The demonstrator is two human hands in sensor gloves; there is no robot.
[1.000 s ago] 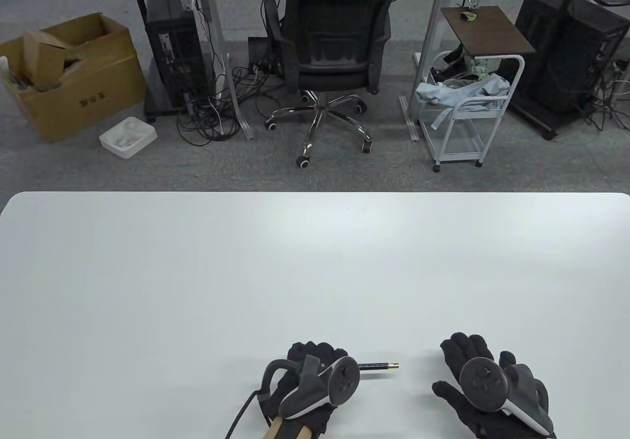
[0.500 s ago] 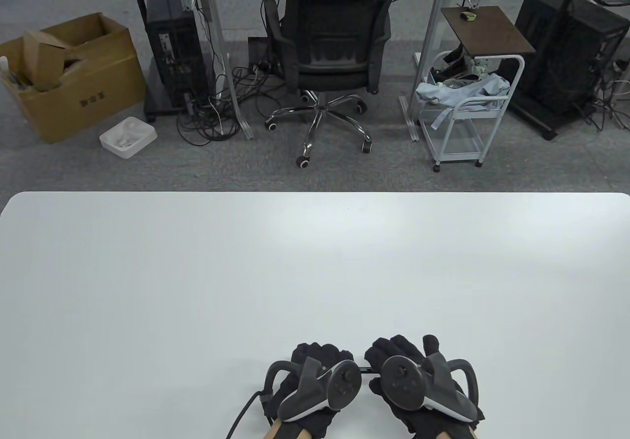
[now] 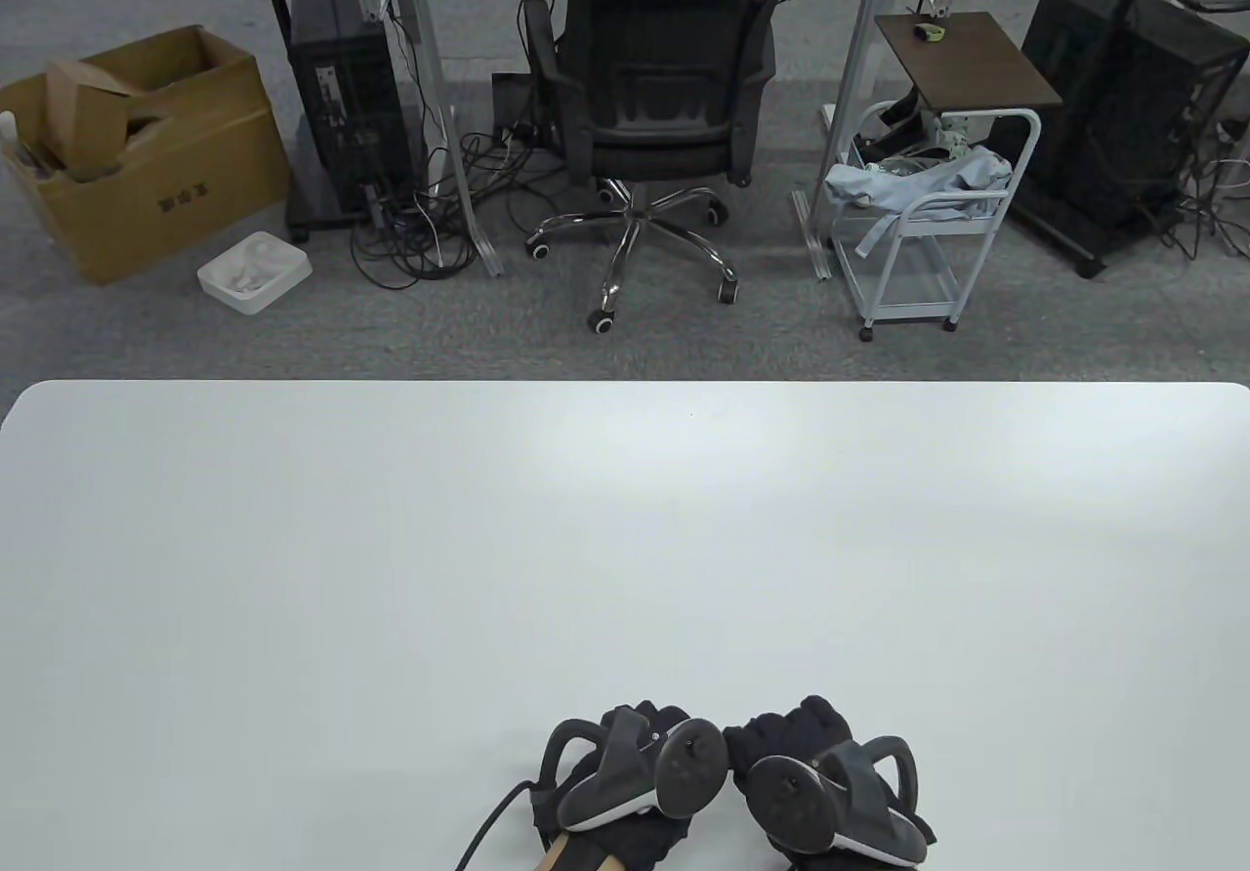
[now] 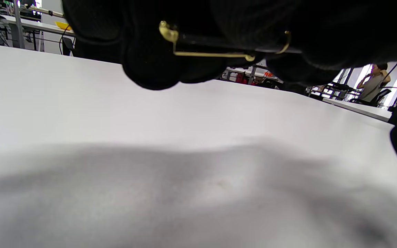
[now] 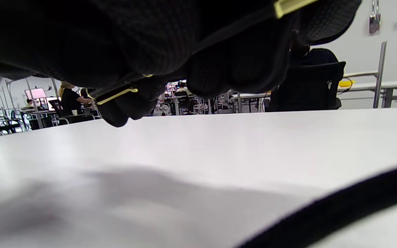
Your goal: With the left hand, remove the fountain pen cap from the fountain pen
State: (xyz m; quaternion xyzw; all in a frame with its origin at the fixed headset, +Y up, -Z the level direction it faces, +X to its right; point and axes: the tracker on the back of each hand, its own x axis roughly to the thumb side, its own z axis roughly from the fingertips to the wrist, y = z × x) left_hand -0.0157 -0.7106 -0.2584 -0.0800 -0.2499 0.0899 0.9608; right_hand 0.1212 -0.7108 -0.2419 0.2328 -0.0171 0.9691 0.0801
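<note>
The black fountain pen is hidden under both hands in the table view. In the left wrist view, my left hand's fingers (image 4: 150, 69) grip the fountain pen cap (image 4: 212, 54), black with a gold clip and a gold ring. In the right wrist view, my right hand's fingers (image 5: 240, 72) grip the pen barrel (image 5: 236, 29), which has a gold band at its end. My left hand (image 3: 654, 720) and right hand (image 3: 791, 720) are close together, just above the table's near edge. I cannot tell whether the cap has come off the barrel.
The white table (image 3: 625, 539) stretches away in front of the hands. Beyond its far edge stand an office chair (image 3: 664, 90), a white cart (image 3: 928, 217) and a cardboard box (image 3: 137, 148) on the floor.
My right hand has moved left from the table's right side and taken hold of the pen's free end. Both hands then drew closer together and toward the near edge.
</note>
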